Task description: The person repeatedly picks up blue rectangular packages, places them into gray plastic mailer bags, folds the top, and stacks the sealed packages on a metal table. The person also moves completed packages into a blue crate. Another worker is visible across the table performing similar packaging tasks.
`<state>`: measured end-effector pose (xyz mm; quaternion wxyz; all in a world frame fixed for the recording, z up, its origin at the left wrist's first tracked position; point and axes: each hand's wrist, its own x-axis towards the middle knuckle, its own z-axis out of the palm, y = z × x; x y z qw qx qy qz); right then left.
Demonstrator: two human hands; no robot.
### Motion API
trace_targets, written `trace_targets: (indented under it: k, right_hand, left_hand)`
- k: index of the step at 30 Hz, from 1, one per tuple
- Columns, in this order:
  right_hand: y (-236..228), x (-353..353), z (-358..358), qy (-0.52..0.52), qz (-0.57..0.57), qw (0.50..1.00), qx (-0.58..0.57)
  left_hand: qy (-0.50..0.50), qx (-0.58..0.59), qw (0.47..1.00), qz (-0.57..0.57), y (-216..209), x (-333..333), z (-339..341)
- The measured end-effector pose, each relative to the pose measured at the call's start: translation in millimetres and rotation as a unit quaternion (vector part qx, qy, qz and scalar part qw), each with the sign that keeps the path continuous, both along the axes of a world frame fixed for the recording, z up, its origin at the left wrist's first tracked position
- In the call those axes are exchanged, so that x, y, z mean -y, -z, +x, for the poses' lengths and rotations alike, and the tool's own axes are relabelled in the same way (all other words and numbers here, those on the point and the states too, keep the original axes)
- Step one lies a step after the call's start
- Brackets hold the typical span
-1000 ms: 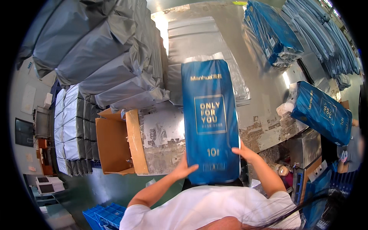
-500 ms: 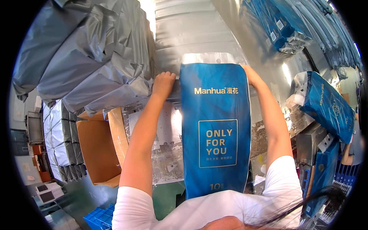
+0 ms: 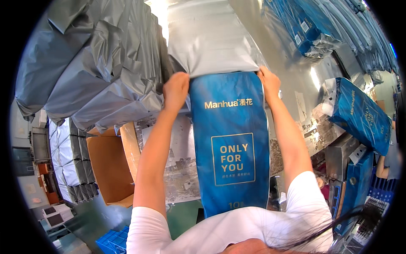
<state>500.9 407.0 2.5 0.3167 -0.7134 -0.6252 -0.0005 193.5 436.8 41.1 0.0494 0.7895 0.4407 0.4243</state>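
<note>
A long blue plastic-wrapped pack with pale gold print lies in front of me, its near end against my white shirt. Its far end sits inside the mouth of a flat silver-grey plastic bag. At the mouth's left corner, my left hand is closed on the bag's edge. My right hand pinches the right corner of the same mouth, thumb and fingers together. Between the two hands the bag's edge runs straight across the pack.
Large filled grey bags are heaped at the left, above an open cardboard box. More blue packs lie at the right, near a metal box. Blue crates stand on the floor at lower left. Another person's arm shows far right.
The bag's mouth now covers the pack's pale far end, which was uncovered before. My right hand has come round from the pack's side to the bag's edge; the pack has shifted slightly left.
</note>
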Motion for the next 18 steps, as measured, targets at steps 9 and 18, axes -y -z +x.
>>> trace_targets:
  k: [9, 18]
  right_hand:
    - [41.2, 13.0, -2.2, -0.001, -0.062, 0.998, 0.015]
    - [-10.0, 66.4, 5.8, -0.189, -0.345, 0.918, 0.052]
  left_hand:
    - [-0.146, -0.151, 0.935, -0.287, 68.5, 34.5, -14.0]
    - [-0.077, -0.077, 0.905, -0.412, 55.2, 92.6, -34.6]
